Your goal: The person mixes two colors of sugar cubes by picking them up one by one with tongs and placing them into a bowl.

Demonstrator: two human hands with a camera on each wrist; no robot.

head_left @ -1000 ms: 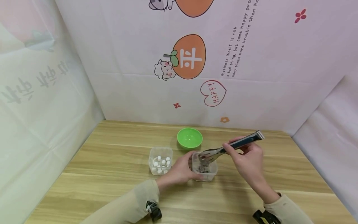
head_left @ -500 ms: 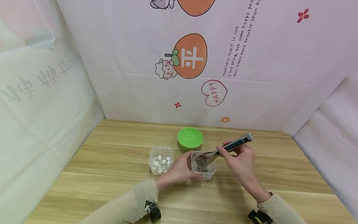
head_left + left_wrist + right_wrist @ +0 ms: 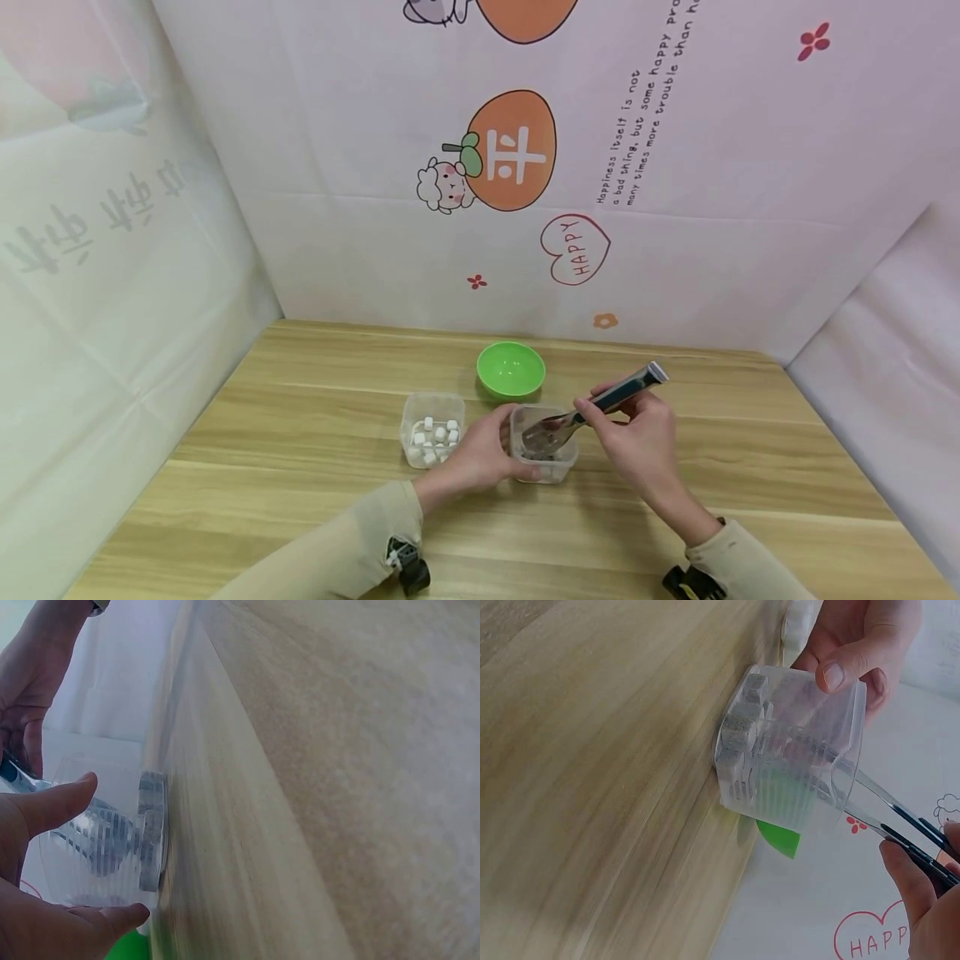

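My left hand (image 3: 480,452) grips the near left side of a clear plastic container (image 3: 567,454), thumb in front and fingers behind. Grey cubes (image 3: 742,726) lie on its floor, seen best in the right wrist view. Between thumb and fingers my right hand (image 3: 640,437) holds metal serving tongs (image 3: 611,397) with dark handles. The slotted tong heads (image 3: 105,840) reach down inside the container near the cubes; whether they pinch one I cannot tell.
A second clear container (image 3: 433,408) with several white cubes (image 3: 440,434) stands left of the left hand. Behind both containers is a green bowl (image 3: 511,369). A printed cloth wall (image 3: 360,250) rises at the back edge of the wooden table (image 3: 300,433).
My right hand and the tongs have moved left and lower, with the tong heads deeper in the container. The held container has shifted slightly left; the bowl and white cubes stay put.
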